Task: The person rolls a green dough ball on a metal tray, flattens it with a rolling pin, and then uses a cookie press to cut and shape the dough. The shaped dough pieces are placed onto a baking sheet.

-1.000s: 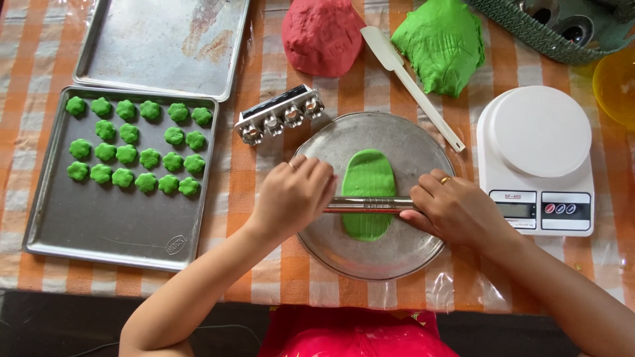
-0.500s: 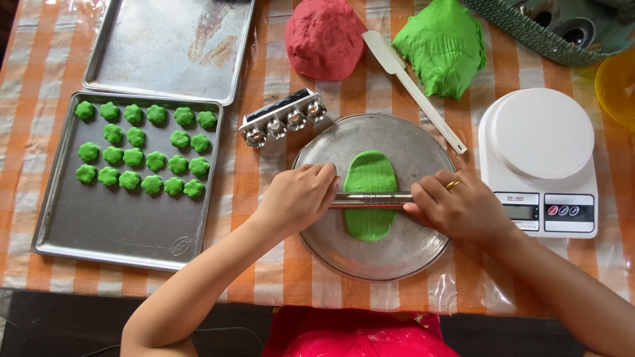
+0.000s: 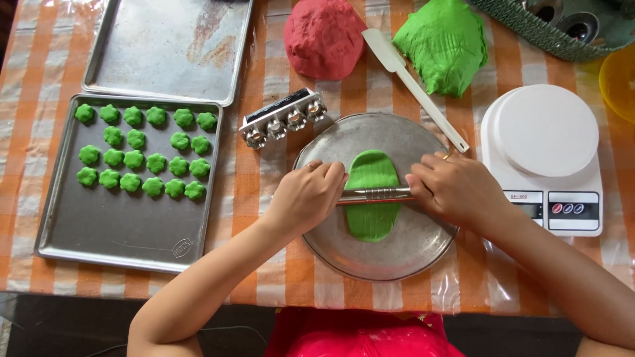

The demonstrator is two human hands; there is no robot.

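We see both hands pressing a thin metal rod (image 3: 376, 194) that lies crosswise on an oval slab of green dough (image 3: 372, 196), which rests flat near the middle of a round metal plate (image 3: 397, 254) on the desk (image 3: 291, 277) with its orange-and-white checked cloth. The left hand (image 3: 305, 196) covers the rod's left end, its fingers (image 3: 329, 173) curled together over it, and the right hand (image 3: 456, 185) covers the right end in the same way, fingers closed down on the rod. Just beside the plate, up and to the left, lies a metal block of small cutters (image 3: 283, 118). Farther left sits a baking tray (image 3: 119, 235) carrying rows of small green flower-shaped pieces (image 3: 142, 153), with a second baking tray (image 3: 169, 46) just above it. Beyond the plate we find a red dough lump (image 3: 324, 36), a white spatula (image 3: 413, 86) and a green dough lump (image 3: 443, 43). A white kitchen scale (image 3: 546, 155) stands to the right of the plate, close to the right hand.
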